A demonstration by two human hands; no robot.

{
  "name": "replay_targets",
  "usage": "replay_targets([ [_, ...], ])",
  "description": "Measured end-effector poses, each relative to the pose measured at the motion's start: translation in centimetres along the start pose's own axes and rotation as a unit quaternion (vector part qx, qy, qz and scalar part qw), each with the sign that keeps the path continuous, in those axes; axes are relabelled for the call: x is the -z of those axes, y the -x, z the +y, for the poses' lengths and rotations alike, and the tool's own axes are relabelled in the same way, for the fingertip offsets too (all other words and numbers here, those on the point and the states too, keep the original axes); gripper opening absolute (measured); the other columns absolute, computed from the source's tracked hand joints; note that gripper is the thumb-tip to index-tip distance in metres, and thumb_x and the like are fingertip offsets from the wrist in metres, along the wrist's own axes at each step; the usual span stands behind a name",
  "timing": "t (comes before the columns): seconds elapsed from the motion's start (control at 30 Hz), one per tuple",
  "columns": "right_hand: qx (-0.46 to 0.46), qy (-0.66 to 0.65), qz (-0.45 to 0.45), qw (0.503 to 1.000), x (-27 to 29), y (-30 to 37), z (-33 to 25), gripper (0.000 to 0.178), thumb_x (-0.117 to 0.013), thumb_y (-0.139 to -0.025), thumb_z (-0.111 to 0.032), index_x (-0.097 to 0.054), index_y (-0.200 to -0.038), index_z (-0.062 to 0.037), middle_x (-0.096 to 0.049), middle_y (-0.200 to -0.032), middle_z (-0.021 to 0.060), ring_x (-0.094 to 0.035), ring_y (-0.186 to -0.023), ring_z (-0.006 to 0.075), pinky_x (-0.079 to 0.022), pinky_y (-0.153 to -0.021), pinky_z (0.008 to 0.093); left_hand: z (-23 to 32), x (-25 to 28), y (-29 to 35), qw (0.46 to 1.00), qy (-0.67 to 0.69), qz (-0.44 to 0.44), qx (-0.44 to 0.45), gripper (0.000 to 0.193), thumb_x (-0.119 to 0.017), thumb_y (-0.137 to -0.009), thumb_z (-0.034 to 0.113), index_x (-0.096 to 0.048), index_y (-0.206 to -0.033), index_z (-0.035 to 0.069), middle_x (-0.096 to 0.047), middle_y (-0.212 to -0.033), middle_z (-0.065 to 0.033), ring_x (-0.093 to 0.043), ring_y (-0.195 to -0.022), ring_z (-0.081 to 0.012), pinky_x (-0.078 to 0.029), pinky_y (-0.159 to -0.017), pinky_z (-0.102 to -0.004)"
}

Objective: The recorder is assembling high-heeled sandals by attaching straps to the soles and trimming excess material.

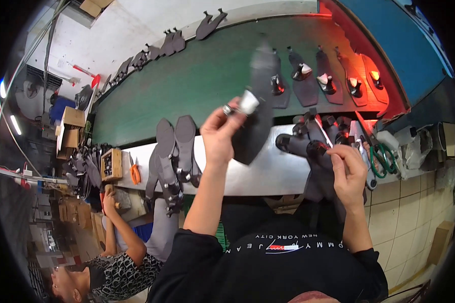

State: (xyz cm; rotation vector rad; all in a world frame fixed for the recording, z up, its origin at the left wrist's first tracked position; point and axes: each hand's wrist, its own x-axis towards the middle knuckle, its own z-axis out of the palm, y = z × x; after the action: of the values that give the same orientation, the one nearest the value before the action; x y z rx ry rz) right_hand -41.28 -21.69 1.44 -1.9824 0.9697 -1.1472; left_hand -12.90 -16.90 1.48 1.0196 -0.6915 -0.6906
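Observation:
My left hand (221, 131) is closed on a dark shoe sole (255, 131), raised above the metal edge of the bench. Its far end is smeared by motion. By my thumb and fingers a white piece (248, 103) sticks out from the sole. Lower at the right, my right hand (350, 174) pinches the end of a thin white stick (322, 130), whose far end reaches among black strapped soles (316, 149) piled on the metal edge. Further in, several soles with straps and whitish pieces (326, 83) lie in a row on the green belt (197, 76).
Grey soles (184, 136), orange-handled pliers (135, 172) and a wooden box (111, 164) occupy the left of the metal ledge (247, 177). Green-handled scissors (382, 159) lie at the right. Red light falls by the blue machine housing (404, 45). Another person (121, 272) works at the left.

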Motion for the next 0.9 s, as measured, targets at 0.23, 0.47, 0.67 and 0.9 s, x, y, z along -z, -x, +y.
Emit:
replay_targets([
  [0.23, -0.12, -0.604, -0.143, 0.775, -3.4, -1.3, -2.7, 0.053, -0.07, -0.079, -0.024, -0.045, -0.117, 0.0026, -0.053, -0.117, 0.0194, -0.056, -0.107, 0.0272, -0.043, -0.097, 0.0411, 1.3, -1.5, 9.8, 0.958, 0.096, -0.178, 0.202, 0.022, -0.069, -0.074, -0.007, -0.067, -0.094, 0.0, -0.06, -0.122, -0.0166, -0.059, -0.108, -0.0208, -0.046, -0.093, -0.0325],
  [0.47, -0.136, -0.585, -0.137, 0.788, -1.5, 0.5, -5.2, 0.043, -0.068, -0.069, -0.016, -0.045, -0.103, -0.0035, -0.046, -0.096, 0.0092, -0.048, -0.085, 0.017, -0.041, -0.077, 0.0265, 1.2, 0.7, 11.4, 0.957, 0.146, -0.107, 0.226, 0.029, -0.064, -0.078, -0.008, -0.065, -0.106, -0.001, -0.061, -0.119, -0.016, -0.06, -0.105, -0.0193, -0.05, -0.089, -0.03],
  [0.67, -0.033, -0.21, -0.193, 0.958, -2.2, 3.0, -5.7, 0.034, -0.079, -0.062, -0.006, -0.053, -0.083, -0.003, -0.056, -0.086, 0.0063, -0.055, -0.077, 0.017, -0.043, -0.071, 0.0269, 1.1, 1.6, 12.3, 0.965, 0.126, -0.101, 0.207, 0.032, -0.063, -0.078, -0.01, -0.063, -0.11, -0.002, -0.064, -0.113, -0.0143, -0.063, -0.098, -0.0169, -0.052, -0.086, -0.0288],
  [0.9, -0.134, -0.207, -0.211, 0.946, -2.5, 3.7, -6.1, 0.048, -0.075, -0.062, -0.002, -0.061, -0.108, 0.0043, -0.064, -0.096, 0.0107, -0.06, -0.09, 0.0171, -0.044, -0.083, 0.0266, 1.4, 1.8, 12.4, 0.966, 0.126, -0.11, 0.198, 0.035, -0.067, -0.075, -0.008, -0.063, -0.109, -0.003, -0.063, -0.115, -0.0161, -0.062, -0.099, -0.0172, -0.052, -0.086, -0.0288],
])
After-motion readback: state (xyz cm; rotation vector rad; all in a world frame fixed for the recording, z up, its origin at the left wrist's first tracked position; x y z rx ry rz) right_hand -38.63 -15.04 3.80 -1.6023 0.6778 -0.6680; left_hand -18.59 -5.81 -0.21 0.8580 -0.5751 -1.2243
